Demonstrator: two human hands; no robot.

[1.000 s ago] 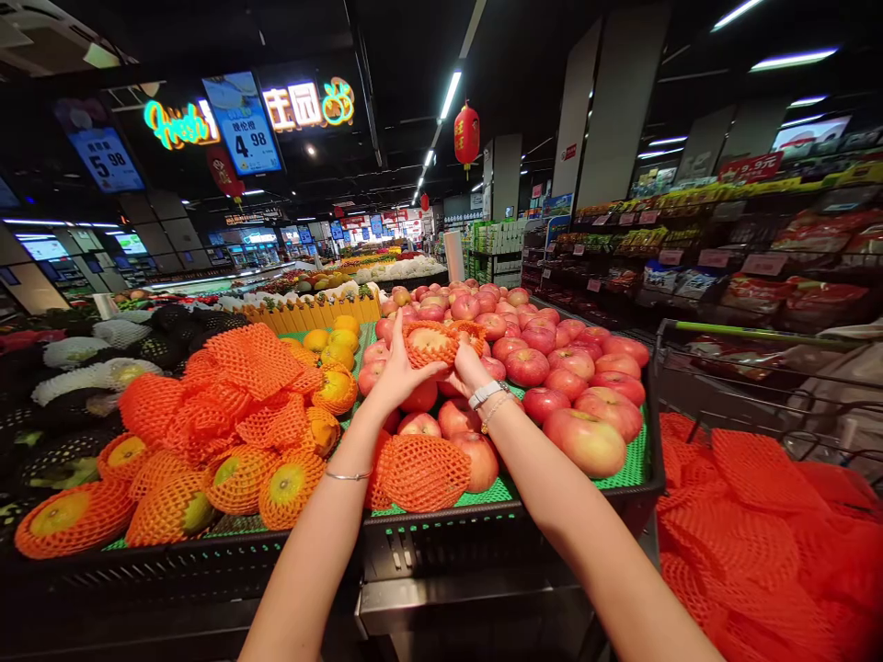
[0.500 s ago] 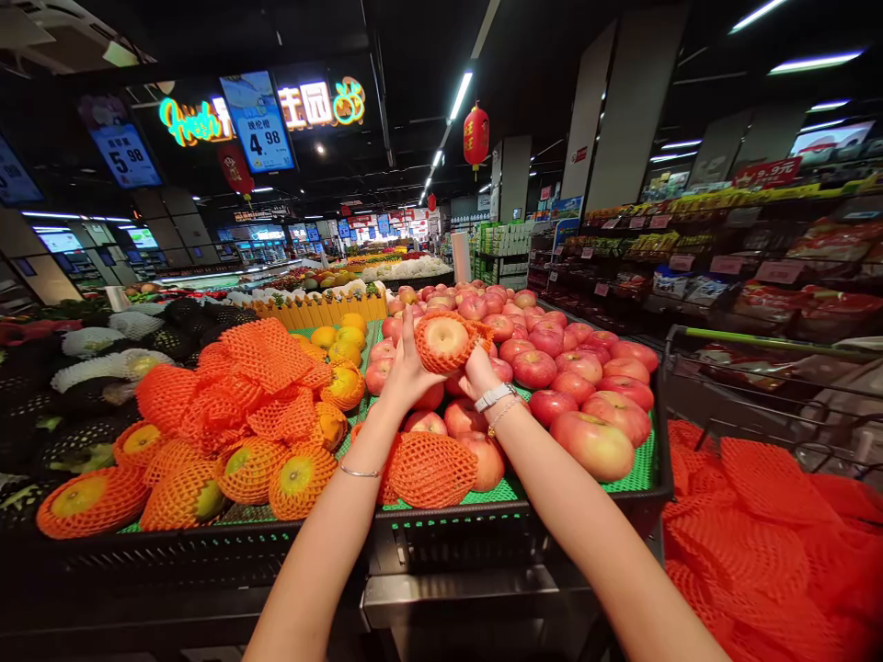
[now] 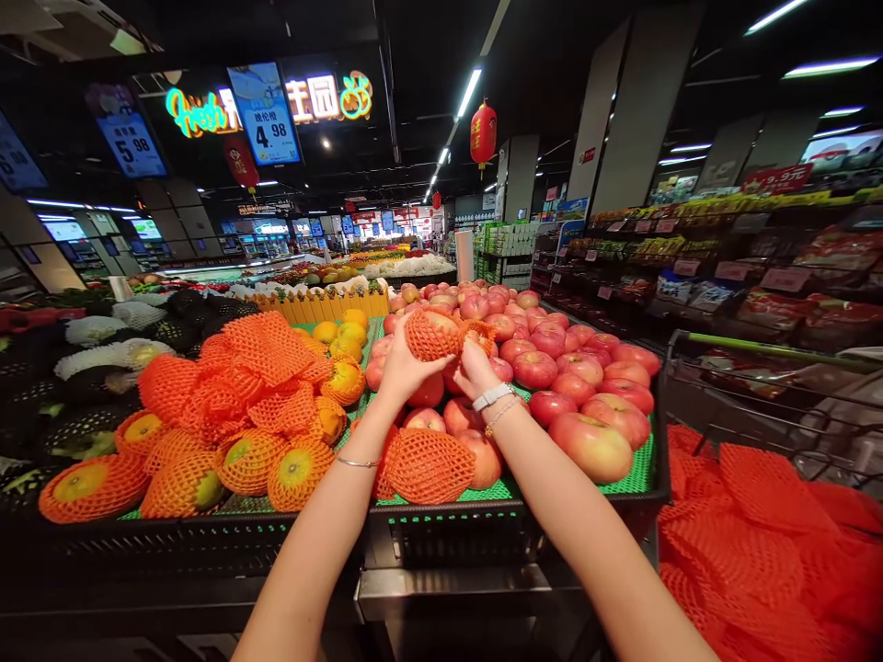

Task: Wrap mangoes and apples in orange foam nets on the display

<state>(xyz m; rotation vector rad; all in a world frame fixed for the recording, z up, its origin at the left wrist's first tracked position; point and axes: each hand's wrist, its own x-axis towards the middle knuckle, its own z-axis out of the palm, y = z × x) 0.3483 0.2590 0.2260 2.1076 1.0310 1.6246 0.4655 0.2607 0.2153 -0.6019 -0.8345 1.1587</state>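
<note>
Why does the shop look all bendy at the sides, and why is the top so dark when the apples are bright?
Head view: the wide lens slants the pillar and strip light; head view: the ceiling is dark, yet the apples are well lit with soft shine; head view: the left hand, right hand and netted apple look sharp.

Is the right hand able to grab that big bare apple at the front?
Probably yes: the big apple lies on top, nothing covering it. But the right hand grips the netted apple, so it must let go first.
</note>
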